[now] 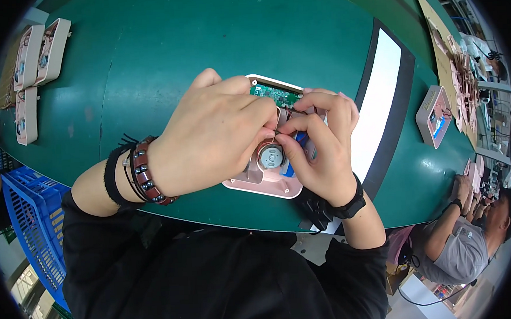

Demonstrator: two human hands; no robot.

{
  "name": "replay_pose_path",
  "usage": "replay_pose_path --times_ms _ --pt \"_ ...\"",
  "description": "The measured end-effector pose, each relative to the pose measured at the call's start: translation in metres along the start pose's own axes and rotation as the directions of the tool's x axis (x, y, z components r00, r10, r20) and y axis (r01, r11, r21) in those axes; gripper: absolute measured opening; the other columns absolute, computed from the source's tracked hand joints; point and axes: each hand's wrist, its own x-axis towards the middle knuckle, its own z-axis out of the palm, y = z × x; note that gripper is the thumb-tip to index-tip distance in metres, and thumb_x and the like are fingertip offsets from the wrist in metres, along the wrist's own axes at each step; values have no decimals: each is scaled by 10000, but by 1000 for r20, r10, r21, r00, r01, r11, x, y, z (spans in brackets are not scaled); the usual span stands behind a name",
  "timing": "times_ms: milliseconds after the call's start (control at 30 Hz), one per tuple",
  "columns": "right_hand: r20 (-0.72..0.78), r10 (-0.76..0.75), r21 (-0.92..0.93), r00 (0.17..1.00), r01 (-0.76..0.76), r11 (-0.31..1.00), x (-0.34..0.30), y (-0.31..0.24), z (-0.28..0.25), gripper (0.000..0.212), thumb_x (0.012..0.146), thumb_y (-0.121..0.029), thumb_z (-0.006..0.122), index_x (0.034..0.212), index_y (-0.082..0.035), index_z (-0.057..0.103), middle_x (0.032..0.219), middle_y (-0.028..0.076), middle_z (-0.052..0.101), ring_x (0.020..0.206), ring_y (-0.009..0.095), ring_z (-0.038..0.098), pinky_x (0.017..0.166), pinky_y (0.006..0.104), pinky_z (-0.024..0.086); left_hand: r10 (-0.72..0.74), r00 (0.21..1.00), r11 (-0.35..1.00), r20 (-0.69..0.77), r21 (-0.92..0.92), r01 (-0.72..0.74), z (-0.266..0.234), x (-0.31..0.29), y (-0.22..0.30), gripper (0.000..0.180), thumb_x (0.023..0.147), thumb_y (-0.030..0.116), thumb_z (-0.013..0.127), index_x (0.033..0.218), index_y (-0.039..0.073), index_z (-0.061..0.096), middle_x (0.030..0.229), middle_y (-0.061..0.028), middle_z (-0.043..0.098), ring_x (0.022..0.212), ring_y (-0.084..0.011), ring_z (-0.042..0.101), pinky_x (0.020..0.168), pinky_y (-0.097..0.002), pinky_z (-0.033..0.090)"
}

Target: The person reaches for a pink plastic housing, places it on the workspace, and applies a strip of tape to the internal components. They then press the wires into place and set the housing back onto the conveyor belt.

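A pale pink plastic housing (261, 187) lies open in front of me on the green table. Inside it are a green circuit board (275, 93) along the far edge, a round silver motor (271, 157) nearer me and a blue part (289, 168) beside the motor. Over the middle of the housing, my left hand (216, 132) pinches with its fingertips close together. My right hand (324, 144) meets it there, thumb and forefinger closed on a thin dark wire (276, 133). The fingers cover much of the wiring, and the wire's ends are hidden.
Several similar housings (53, 51) stand at the far left; another housing (435, 118) is at the right. A white lit strip with a dark border (382, 89) crosses the table. A blue crate (36, 217) sits at lower left. Co-workers are at both sides, one in a grey shirt (459, 250).
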Motion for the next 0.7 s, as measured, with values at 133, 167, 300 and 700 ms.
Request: replay_pose_path --times_ms 133,167,300,700 --pt "-34 39 125 999 -34 992 0 2 6 192 717 27 752 852 -38 632 1056 117 519 1119 324 552 891 388 449 -9 1000 999 -11 35 9 1 1 0 106 822 125 690 824 119 584 737 7 563 766 -190 535 700 -359 331" --pt "-35 39 124 999 -34 992 1 2 7 192 717 27 752 852 -38 632 1056 117 519 1119 324 552 891 388 449 -7 1000 999 -11 35 8 1 2 0 106 822 125 690 824 119 584 737 7 563 766 -190 535 700 -359 331" --pt "-2 68 91 998 -68 994 6 -1 5 177 734 32 744 856 -23 628 1029 131 506 1113 343 544 870 410 465 -36 999 998 10 47 35 0 4 -1 116 812 117 688 815 119 572 739 12 562 763 -193 542 692 -360 332" --pt "40 181 -61 983 -178 982 22 -7 3 190 673 37 751 787 -31 615 1015 104 514 923 296 510 778 375 428 92 985 982 -149 178 -64 12 11 -8 123 754 89 677 802 122 568 722 19 589 754 -191 563 681 -350 333"
